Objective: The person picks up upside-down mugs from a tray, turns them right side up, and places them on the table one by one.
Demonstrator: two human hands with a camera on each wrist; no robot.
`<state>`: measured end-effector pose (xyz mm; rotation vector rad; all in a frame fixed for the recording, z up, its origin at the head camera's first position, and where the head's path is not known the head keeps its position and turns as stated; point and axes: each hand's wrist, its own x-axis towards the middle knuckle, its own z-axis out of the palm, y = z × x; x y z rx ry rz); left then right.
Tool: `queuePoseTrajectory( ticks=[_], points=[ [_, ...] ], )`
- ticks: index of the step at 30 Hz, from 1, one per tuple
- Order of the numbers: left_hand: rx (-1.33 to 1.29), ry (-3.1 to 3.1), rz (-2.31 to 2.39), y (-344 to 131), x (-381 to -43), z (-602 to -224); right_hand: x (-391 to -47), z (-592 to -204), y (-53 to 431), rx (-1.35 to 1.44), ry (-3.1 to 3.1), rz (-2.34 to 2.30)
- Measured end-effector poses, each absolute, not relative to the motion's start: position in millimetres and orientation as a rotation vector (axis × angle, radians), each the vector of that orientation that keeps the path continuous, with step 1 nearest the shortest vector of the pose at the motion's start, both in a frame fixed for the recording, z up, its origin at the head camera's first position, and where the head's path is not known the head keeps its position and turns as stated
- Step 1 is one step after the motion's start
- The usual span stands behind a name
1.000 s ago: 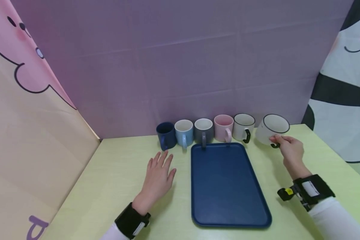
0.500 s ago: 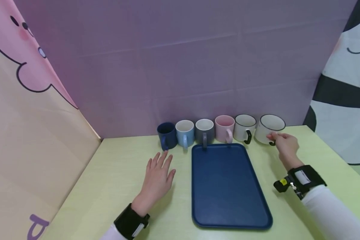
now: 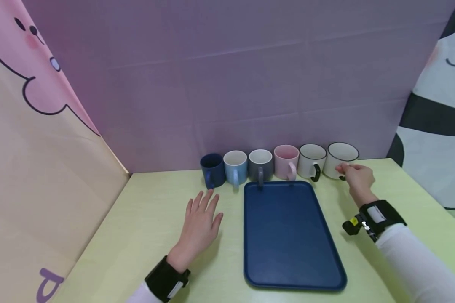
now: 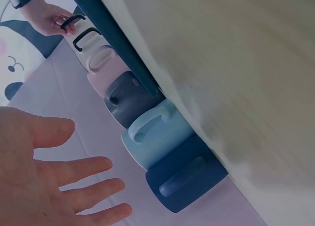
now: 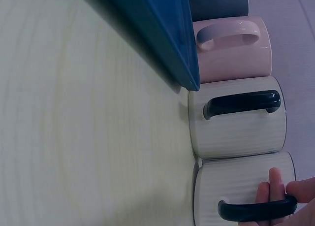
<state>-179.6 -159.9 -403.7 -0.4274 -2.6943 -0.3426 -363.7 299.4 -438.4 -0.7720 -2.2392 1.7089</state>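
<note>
At the right end of a row of mugs, my right hand [image 3: 358,180] grips the black handle [image 5: 258,209] of a white mug [image 3: 337,166] with a dark rim. That mug stands upright against a second white mug [image 5: 236,132] with a black handle. To their left follow a pink mug [image 3: 286,160], a dark grey mug [image 3: 267,170], a light blue mug [image 4: 157,132] and a navy mug [image 4: 189,174]. My left hand [image 3: 198,225] is nearest the navy mug, apart from it, fingers straight and spread, holding nothing.
A dark blue tray [image 3: 292,235] lies in front of the mugs on the pale yellow table [image 3: 144,219]. Its back edge is close beneath the handles. A purple cloth backdrop [image 3: 231,84] rises right behind the row.
My right hand has moved left with the white mug, which was tilted and apart and now stands upright beside its neighbour. The left hand has stayed in place.
</note>
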Motion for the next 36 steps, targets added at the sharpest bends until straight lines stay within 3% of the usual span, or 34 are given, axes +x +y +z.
queuePoseTrajectory(
  ticks=[7,19,31,36],
  points=[
    [-0.429,-2.697,-0.345,-160,-179,-404,-394,-474,319,-0.714,-2.262,1.608],
    [-0.425,-2.705,-0.339,-161,-179,-404,-331,-388,262,-0.779,-2.314,1.559],
    [-0.406,-2.717,-0.336,-161,-179,-403,-322,-381,264,-0.524,-2.635,1.155],
    [-0.399,-2.72,-0.351,-160,-180,-403,-320,-376,265,-0.585,-2.707,1.246]
  ],
)
